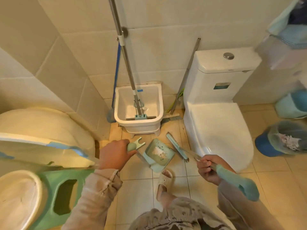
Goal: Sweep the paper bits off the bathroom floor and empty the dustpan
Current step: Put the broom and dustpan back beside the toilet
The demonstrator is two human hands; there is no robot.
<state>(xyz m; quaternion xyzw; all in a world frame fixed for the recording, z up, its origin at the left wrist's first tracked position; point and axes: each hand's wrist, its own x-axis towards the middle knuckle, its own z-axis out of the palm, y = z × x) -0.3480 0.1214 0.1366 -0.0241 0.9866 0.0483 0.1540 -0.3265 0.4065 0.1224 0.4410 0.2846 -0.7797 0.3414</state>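
The pale green plastic dustpan (158,153), holding white paper bits (159,152), is gripped by the left hand (114,155); the green long-handled broom (177,147) is grasped by the right hand (210,168).

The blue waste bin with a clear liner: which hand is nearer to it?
Right. The right hand, gripping the green broom handle, is left of the blue waste bin with a clear liner. The left hand, on the dustpan handle, is much farther left.
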